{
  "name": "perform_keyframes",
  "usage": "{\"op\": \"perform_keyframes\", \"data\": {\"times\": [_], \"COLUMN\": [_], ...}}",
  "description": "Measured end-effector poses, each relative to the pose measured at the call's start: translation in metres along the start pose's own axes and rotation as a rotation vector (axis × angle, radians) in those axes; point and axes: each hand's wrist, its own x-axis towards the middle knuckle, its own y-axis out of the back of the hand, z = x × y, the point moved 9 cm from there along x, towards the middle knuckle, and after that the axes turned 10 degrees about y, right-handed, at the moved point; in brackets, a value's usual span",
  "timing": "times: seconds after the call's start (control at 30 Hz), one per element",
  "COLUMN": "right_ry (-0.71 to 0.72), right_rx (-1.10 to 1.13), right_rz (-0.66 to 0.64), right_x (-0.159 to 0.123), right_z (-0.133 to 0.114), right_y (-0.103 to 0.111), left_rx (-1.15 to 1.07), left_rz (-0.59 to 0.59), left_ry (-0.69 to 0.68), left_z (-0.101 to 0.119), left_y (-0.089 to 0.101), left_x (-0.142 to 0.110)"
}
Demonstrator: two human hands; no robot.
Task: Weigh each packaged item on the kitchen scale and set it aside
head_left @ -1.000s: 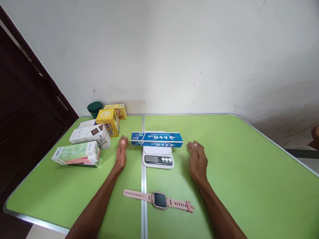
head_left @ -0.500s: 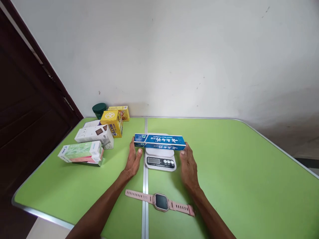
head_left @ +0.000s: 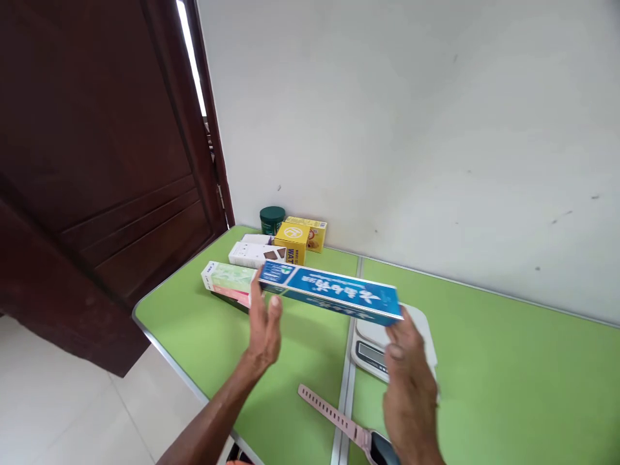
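A long blue toothpaste box (head_left: 334,290) is held up above the green table, its right end a little lower than its left. My left hand (head_left: 264,326) grips the left end, fingers behind it and thumb in front. At the opposite end my right hand (head_left: 409,374) presses against the box, slightly blurred. Behind and under my right hand lies a white kitchen scale (head_left: 421,329), its display partly covered. Close to the front is a pink-strapped smartwatch (head_left: 334,416), its face partly hidden by my right hand.
On the left of the green table (head_left: 300,361) are a green and pink carton (head_left: 230,278), a white box (head_left: 252,254), a yellow box (head_left: 293,239), another yellow box (head_left: 317,236) and a dark green tub (head_left: 272,219). A brown door (head_left: 106,129) stands beyond the left edge.
Both hands have lifted the toothpaste box off the scale and carried it left toward the other boxes. The view has turned left, bringing more of the door into sight.
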Motion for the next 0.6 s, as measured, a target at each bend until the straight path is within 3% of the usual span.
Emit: {"op": "perform_keyframes", "data": {"times": [0.17, 0.3, 0.43, 0.6], "right_ry": [-0.017, 0.040, 0.098, 0.161], "right_rx": [0.233, 0.316, 0.271, 0.175], "right_rz": [-0.193, -0.305, -0.317, -0.308], "right_x": [-0.001, 0.003, 0.005, 0.003], "right_z": [-0.019, -0.035, -0.031, -0.024], "right_y": [-0.111, -0.178, -0.209, -0.214], "left_rx": [0.186, 0.275, 0.267, 0.303], "left_rz": [0.248, 0.365, 0.334, 0.347], "left_ry": [-0.035, -0.042, 0.030, 0.050], "left_z": [-0.004, -0.018, -0.052, -0.072], "left_y": [0.103, 0.156, 0.172, 0.171], "left_x": [0.042, 0.072, 0.092, 0.097]}}
